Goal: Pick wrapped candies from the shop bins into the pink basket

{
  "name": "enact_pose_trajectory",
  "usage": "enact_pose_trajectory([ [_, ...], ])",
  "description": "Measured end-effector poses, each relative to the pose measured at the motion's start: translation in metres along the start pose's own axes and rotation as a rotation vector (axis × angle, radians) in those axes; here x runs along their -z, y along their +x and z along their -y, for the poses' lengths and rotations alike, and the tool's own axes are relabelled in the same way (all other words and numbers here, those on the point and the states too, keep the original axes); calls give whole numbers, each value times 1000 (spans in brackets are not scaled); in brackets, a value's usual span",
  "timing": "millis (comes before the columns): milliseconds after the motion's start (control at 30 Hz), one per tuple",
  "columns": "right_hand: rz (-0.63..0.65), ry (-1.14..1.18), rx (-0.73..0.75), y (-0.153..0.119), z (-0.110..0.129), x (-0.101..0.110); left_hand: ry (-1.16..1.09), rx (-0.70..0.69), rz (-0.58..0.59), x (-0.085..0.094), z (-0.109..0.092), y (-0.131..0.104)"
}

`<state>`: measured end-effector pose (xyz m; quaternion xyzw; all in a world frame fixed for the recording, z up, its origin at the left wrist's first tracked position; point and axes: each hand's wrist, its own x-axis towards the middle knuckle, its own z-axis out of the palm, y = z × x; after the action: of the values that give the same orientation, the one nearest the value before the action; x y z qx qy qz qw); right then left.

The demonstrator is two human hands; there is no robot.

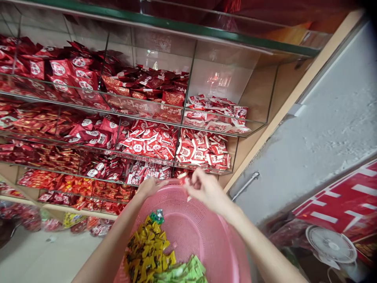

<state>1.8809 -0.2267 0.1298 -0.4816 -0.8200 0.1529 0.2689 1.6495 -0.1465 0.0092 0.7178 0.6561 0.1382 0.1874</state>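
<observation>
My left hand (150,186) is closed on the far rim of a pink plastic basket (191,224), its fingers lying along the edge. My right hand (204,190) pinches a small red-and-white candy packet (183,179) just above that rim. Inside the basket, yellow-wrapped candies (150,247) are heaped at the left, with light green packets (185,271) at the near side. A few dark green wrapped pieces (157,216) lie above the yellow ones. Bare pink mesh shows across the basket's middle and right.
Tiered shelves with clear dividers hold many red packets (150,139); red-and-white ones (203,151) fill the bin beyond my right hand. A wooden side panel (265,133) meets a grey wall (318,129). A white fan (331,243) stands low at the right.
</observation>
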Motion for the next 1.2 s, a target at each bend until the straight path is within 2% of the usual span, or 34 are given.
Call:
enact_pose_trajectory([
  [67, 208, -87, 77, -4, -8, -36, 3, -7, -4, -1, 0, 0],
  [167, 442, -332, 111, -4, -30, -87, 4, -16, -7, -1, -2, 0],
  [267, 561, -509, 172, -5, -50, -119, -6, -18, -4, -1, -4, 0],
  [433, 556, -558, 314, -10, -63, -137, 10, -29, -19, -4, -5, 1],
  [667, 525, -519, 287, -16, -75, -147, 26, -35, -12, -8, -8, 1],
  [800, 489, -473, 246, -19, -75, -138, 22, -23, -11, -8, -17, -2],
  [933, 417, -398, 244, -25, -67, -111, 7, -36, -22, -13, -28, -5],
  [1067, 231, -340, 252, -28, -58, -66, 6, -26, -44, -26, -40, -8],
  [1200, -35, -376, 196, -22, -54, -3, -24, -23, -46, -35, -54, -14],
])
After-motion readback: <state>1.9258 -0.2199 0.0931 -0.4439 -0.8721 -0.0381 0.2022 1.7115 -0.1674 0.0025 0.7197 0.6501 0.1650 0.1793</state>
